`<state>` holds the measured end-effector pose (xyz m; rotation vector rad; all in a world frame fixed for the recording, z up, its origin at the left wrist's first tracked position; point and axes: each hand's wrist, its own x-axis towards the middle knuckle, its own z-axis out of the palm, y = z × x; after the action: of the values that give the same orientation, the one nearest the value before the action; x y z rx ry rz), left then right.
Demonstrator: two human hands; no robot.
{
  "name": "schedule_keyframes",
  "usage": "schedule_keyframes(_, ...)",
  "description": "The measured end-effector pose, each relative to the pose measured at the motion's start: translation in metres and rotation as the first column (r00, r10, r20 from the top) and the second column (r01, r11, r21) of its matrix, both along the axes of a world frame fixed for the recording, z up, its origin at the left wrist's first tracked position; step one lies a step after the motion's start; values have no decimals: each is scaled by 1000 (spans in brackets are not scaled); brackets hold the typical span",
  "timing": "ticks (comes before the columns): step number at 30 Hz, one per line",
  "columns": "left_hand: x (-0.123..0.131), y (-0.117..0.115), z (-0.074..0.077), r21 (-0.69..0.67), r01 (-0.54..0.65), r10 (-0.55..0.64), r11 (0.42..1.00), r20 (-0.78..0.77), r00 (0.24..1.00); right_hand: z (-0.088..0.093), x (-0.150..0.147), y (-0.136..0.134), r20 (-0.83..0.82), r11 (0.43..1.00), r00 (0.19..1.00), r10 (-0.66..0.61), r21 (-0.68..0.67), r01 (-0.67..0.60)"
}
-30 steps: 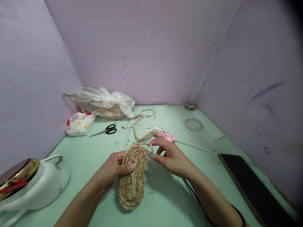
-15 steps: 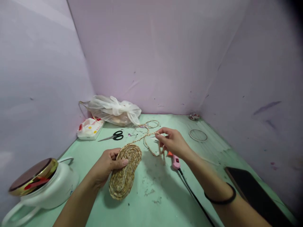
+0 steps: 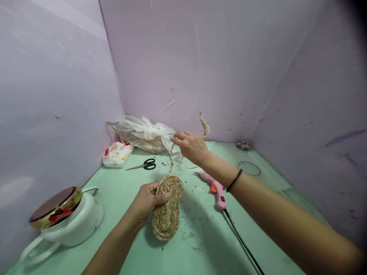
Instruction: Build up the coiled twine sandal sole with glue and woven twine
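An oval mat of coiled, straw-coloured braided rope [image 3: 168, 208] lies flat on the pale green counter [image 3: 200, 248], near its middle. The left hand [image 3: 149, 200] pins it there, its grip pressed together on the mat's near-left edge with the thumb on top. From the mat's far end the loose braided cord [image 3: 171, 162] rises to the right hand [image 3: 191, 147], raised above the counter. That grip appears to pinch the cord, though the fingertips are partly hidden, and the cord's free end [image 3: 204, 124] curls above the knuckles.

The work looks best served by a taut, untwisted cord and a mat held flat.

A pink glue gun [image 3: 216, 189] on a black cable [image 3: 243, 244] lies just right of the mat. Black-handled scissors [image 3: 145, 165], a knotted translucent plastic bag [image 3: 143, 133] and a white packet [image 3: 117, 153] sit farther back. A white pot with a gold-rimmed lid [image 3: 65, 221] stands at the left.
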<state>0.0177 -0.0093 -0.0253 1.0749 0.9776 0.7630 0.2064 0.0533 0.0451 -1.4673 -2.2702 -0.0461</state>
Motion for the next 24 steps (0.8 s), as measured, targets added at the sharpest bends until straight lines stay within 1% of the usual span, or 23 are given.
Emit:
schedule_keyframes(2, 2, -1, -2, -31, -7, 8, 1000, 40, 999, -19, -8, 2, -56, 998, 998, -19, -64, 15)
schedule_keyframes(5, 3, 0, -5, -91, -13, 21, 996, 81, 997, -45, -13, -9, -186, 987, 981, -49, -160, 19)
schedule_keyframes(7, 3, 0, -5, -116, -12, 24, 993, 105, 994, -55, -10, -25, -304, 978, 947, -106, -204, 44)
schedule_keyframes(9, 4, -1, -5, -120, -7, 22, 993, 124, 992, -60, -5, -44, -427, 962, 885, -187, -261, 77)
schedule_keyframes(12, 7, -3, -4, -98, -18, 29, 995, 111, 993, -64, -3, -75, -577, 915, 746, -332, -388, 106)
schedule_keyframes(14, 9, -6, -6, -86, -17, 26, 996, 103, 994, -68, -6, -94, -648, 877, 653, -393, -478, 53)
schedule_keyframes(15, 11, -7, -7, -90, -9, 18, 996, 108, 994, -71, -8, -103, -696, 850, 576, -429, -526, -3)
schedule_keyframes(16, 13, -9, -8, -96, 1, 10, 995, 117, 993, -74, -11, -111, -766, 807, 414, -492, -580, -112)
schedule_keyframes(17, 14, -10, -10, -104, 9, 4, 995, 126, 992, -77, -14, -117, -800, 778, 272, -535, -592, -209)
schedule_keyframes(18, 16, -11, -11, -109, 14, 1, 994, 135, 991, -81, -17, -122, -811, 759, 159, -563, -584, -288)
schedule_keyframes(19, 17, -12, -12, -112, 17, -1, 994, 142, 990, -84, -20, -125, -810, 749, 72, -582, -569, -340)
schedule_keyframes(20, 18, -13, -13, -112, 23, -6, 993, 145, 989, -88, -22, -126, -810, 750, 27, -586, -554, -360)
schedule_keyframes(24, 17, -14, -11, -106, 70, -55, 992, 141, 988, -93, -24, -125, -810, 770, -66, -583, -525, -363)
